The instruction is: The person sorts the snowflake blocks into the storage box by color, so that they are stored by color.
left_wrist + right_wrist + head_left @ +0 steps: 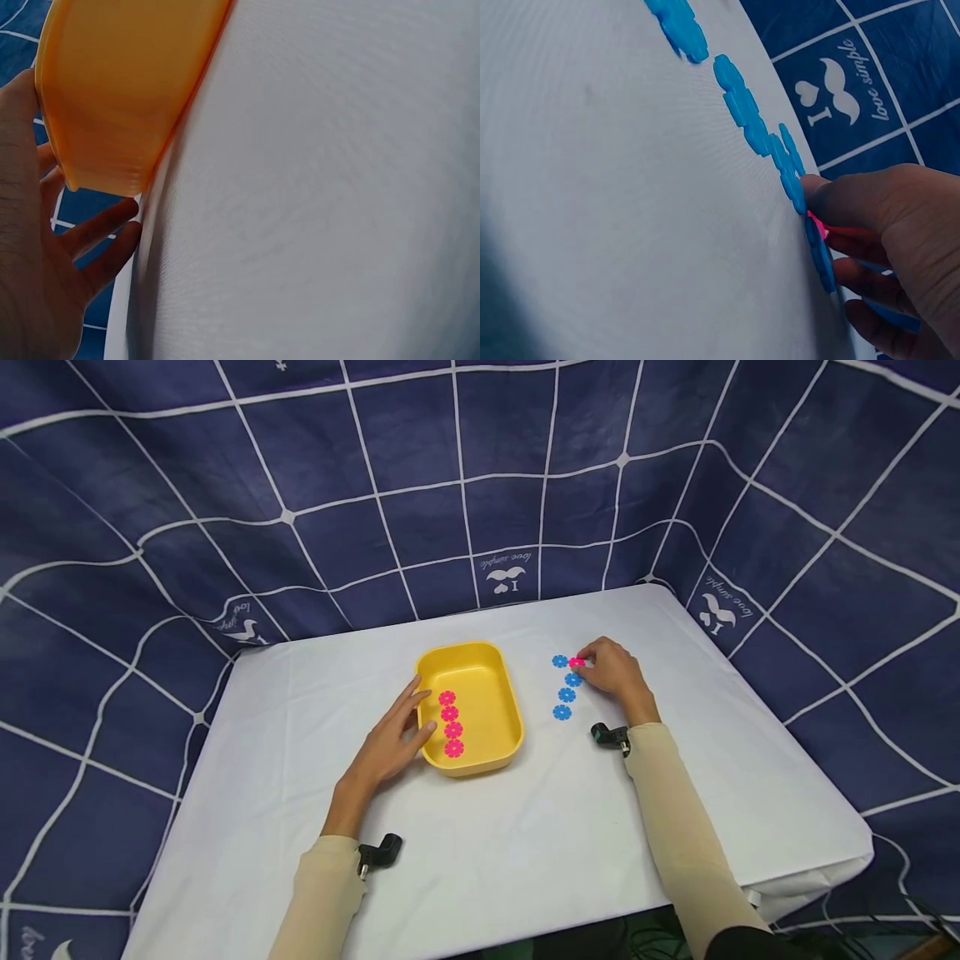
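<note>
A yellow tray (491,714) stands on the table, with several pink flower-shaped discs (452,730) in a row along its left side. My left hand (388,745) touches the tray's left edge, fingers spread and fairly straight; in the left wrist view they lie beside the orange-looking tray wall (112,142). To the right of the tray, my right hand (617,672) pinches another pink flower-shaped disc (576,662) between thumb and fingers. Several blue flower-shaped discs (567,695) lie by it in an uneven line. The right wrist view shows the pinched disc (817,223) mostly hidden.
White cloth (600,827) covers the table. Dark blue curtains (420,510) with white grid lines hang behind it and at both sides. A small black camera (381,852) is on the left wrist, and another camera (609,736) is on the right.
</note>
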A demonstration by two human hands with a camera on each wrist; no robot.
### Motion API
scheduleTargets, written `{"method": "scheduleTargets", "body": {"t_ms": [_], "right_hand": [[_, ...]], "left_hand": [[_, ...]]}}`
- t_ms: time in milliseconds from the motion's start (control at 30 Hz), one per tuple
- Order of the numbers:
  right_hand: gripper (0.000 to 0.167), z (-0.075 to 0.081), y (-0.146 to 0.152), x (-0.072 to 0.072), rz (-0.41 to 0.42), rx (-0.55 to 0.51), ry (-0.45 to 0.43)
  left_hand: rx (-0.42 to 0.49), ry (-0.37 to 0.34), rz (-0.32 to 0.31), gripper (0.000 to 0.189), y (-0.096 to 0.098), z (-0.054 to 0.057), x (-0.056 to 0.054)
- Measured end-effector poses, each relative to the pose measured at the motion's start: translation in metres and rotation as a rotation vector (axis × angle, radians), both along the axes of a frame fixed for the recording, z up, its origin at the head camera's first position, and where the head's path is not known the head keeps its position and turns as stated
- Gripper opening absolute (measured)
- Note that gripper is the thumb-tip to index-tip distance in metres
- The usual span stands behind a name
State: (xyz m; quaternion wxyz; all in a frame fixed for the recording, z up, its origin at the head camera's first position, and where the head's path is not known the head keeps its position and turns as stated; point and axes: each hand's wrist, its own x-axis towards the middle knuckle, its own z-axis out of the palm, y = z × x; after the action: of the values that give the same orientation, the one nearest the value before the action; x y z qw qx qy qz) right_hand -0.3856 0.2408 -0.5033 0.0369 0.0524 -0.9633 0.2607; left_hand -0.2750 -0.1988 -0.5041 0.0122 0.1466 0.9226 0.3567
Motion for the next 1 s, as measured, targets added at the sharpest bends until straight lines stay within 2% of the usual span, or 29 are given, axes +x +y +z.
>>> {"method": "scheduleTargets", "body": {"t_ms": [233, 433, 733, 1000], "right_hand": [[0.040, 0.009, -0.011, 0.002, -0.002, 0.009, -0.038], [0.039, 0.028, -0.018, 0.008, 0.002, -0.014, -0.057], [0.043, 0.054, -0.044, 0.017, 0.057, -0.008, 0.036], [0.040, 0.075, -0.083, 0.024, 0.137, -0.046, 0.126]], "left_hand": [[0.007, 0.012, 0.010, 0.066, -0.006, -0.002, 0.005], [0.003, 0.030, 0.004, 0.066, -0.004, -0.004, 0.006], [0.009, 0.039, -0.013, 0.066, 0.000, -0.001, 0.005], [0.001, 0.060, -0.016, 0.068, -0.005, 0.002, 0.006]]}}
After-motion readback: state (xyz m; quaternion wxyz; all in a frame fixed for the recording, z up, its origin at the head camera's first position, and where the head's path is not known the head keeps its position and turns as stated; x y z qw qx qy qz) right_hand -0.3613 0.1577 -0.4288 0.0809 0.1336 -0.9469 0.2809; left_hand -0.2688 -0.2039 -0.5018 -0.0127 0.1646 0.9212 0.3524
